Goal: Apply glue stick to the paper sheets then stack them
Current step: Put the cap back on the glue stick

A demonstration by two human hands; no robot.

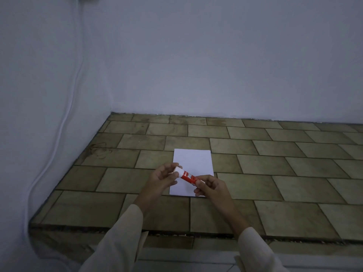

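My left hand (163,178) holds the white cap end of the glue stick (186,176), with fingers and thumb curled round it. My right hand (211,186) pinches the opposite end of the red barrel between curled fingers and thumb. The glue stick lies slanted between the two hands, cap end up and to the left, base end down and to the right. The cap is on the barrel.

The glue stick is held above the near half of the white paper (193,160). The paper lies flat on the tiled surface (275,173), long side running away from me. I cannot tell whether it is one sheet or several.

A white cable (64,118) runs down the left wall (196,55). Both forearms wear light sleeves (125,232).
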